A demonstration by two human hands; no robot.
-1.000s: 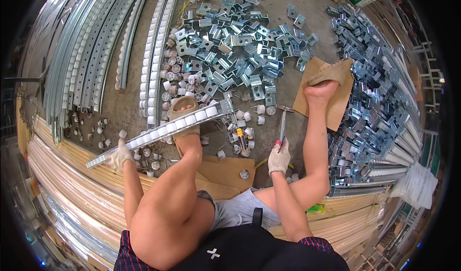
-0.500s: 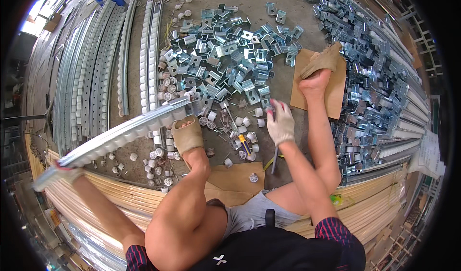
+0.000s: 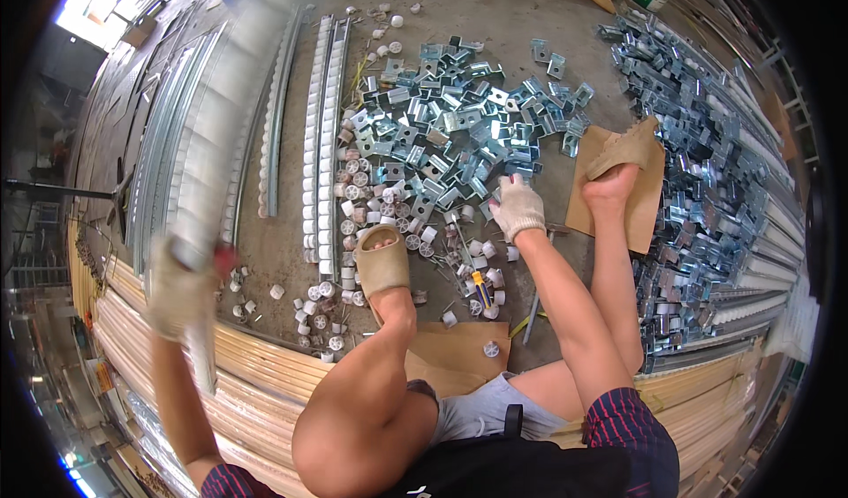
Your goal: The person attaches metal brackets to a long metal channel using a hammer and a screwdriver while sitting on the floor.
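My left hand (image 3: 181,290), in a white knit glove, is raised at the left and blurred by motion. It is closed round a long roller track rail (image 3: 221,118), a metal channel lined with white rollers, which stands steeply up past the top edge. My right hand (image 3: 519,208), gloved with reddish fingertips, reaches to the near edge of a pile of shiny metal brackets (image 3: 442,118). Its fingers are bent on a bracket there, mostly hidden by the glove. Loose white rollers (image 3: 389,207) lie left of this hand, by my sandalled left foot (image 3: 382,255).
A yellow-and-blue screwdriver (image 3: 480,290) lies among rollers and pins. More roller rails (image 3: 325,145) lie side by side on the left floor. A larger bracket heap (image 3: 698,207) fills the right, beside my right foot (image 3: 611,184) on cardboard. Wrapped strips (image 3: 256,365) run beneath my legs.
My left hand has swung the rail from a low slant across the floor to a steep upright position. My right hand has moved slightly toward the bracket pile. The whole view has shifted.
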